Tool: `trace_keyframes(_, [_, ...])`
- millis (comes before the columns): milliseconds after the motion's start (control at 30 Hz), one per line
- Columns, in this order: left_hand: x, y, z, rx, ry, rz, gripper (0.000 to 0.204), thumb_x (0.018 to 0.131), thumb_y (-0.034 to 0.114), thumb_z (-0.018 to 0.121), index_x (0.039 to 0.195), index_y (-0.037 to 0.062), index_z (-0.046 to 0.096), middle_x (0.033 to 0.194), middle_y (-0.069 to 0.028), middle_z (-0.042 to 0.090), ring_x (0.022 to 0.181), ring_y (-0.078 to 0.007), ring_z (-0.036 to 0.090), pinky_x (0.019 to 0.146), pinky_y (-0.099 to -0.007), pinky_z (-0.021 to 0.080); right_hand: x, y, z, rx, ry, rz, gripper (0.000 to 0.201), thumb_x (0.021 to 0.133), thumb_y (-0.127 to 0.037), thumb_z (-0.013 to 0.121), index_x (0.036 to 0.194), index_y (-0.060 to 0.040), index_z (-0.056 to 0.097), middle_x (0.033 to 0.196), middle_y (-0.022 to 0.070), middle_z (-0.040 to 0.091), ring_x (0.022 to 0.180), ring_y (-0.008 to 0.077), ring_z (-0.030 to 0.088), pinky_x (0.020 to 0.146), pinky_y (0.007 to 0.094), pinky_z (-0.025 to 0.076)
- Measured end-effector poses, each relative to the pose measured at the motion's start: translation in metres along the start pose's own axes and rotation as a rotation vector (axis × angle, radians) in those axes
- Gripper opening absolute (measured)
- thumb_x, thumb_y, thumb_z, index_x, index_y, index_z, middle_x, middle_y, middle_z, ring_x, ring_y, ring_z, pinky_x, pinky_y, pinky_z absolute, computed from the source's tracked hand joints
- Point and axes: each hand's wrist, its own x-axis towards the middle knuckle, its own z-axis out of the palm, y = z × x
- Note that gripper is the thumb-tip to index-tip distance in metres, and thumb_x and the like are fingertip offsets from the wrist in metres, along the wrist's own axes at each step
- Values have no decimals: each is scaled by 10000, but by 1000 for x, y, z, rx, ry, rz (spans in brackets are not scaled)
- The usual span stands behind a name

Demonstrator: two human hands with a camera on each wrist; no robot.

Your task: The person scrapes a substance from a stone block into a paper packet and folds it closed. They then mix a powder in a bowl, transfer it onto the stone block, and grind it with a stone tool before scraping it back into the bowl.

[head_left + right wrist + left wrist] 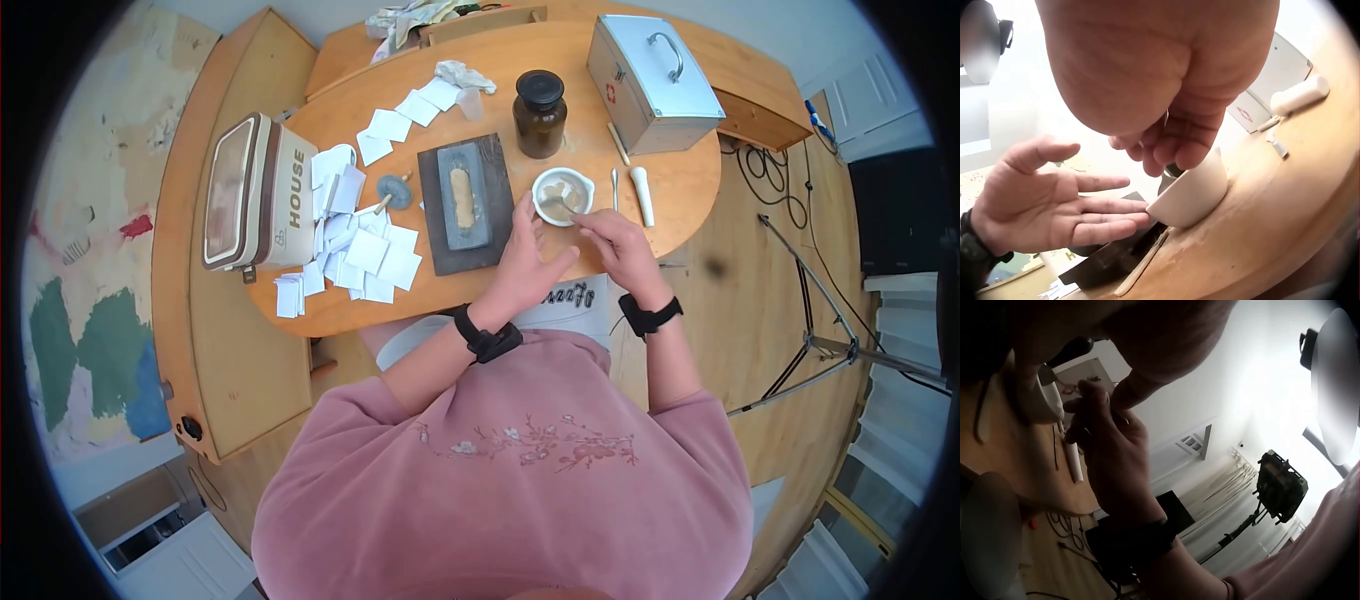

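While the right hand [622, 248] pinches the handle of a small metal tool [566, 205], the tool's far end dips into a white bowl [563, 190], which stands upright on the table [690, 200] and holds some pale tan stuff. Seen from the head camera with the bowl as the dial's centre, that right hand comes in from between four and five o'clock, its fingers curled closely round the handle. From between seven and eight comes the left hand [525, 245], fingers straight and spread, thumb held apart; in the right wrist view its fingertips touch the bowl's side.

At three o'clock, just beside the bowl, lies a slim utensil [615, 188], and past it a white pestle [643, 196]. Toward half past one are a thin stick [618, 144] and, behind it, a silvery case [655, 90] with a red emblem. Between eleven and twelve stands a dark jar [540, 125] with a black lid.

At nine o'clock a dark board [432, 215] carries a grey trough [460, 236] with a long tan heap [462, 198] inside. Farther that way come a grey disc [396, 190] on a wooden rod, many white paper squares [367, 251] and a box [262, 190] lettered HOUSE.
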Motion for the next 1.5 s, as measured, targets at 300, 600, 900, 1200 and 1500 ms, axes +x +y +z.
trace_keyframes(300, [2,4,2,-67,-6,-20,1130,1004,153,821,1768,1,2,1801,-301,229,1666,-465,338,1341,-581,354,-3,-3,-2,-325,56,-131,283,1006,-2,723,1288,-15,741,971,164,731,931,367,708,807,470,582])
trace_keyframes(600, [3,-3,5,-122,20,1,1071,1022,137,795,1760,-5,32,1793,-298,243,1651,-472,359,1340,-567,364,-26,-25,39,-300,68,-14,238,1027,-41,721,1263,-9,709,903,191,695,838,392,710,728,497,573])
trace_keyframes(900, [10,6,0,-401,22,8,973,1078,135,729,1746,-26,41,1795,-281,271,1639,-377,404,1314,-474,415,-10,-23,76,73,359,318,176,1156,-127,630,1145,26,717,863,185,773,714,204,733,669,357,570])
trace_keyframes(1200, [-4,2,-4,-205,4,-4,1012,1039,166,775,1763,13,85,1790,-324,258,1665,-484,350,1337,-550,372,0,1,65,826,654,577,283,1188,-156,566,1213,98,690,969,183,804,753,168,738,678,321,657])
trace_keyframes(1500, [-53,40,-29,2,26,174,474,994,88,823,1426,-33,670,1235,-134,775,1096,-179,769,947,-331,639,-4,-6,43,783,609,515,292,1192,-168,568,1223,94,693,958,181,795,752,170,731,674,333,665])
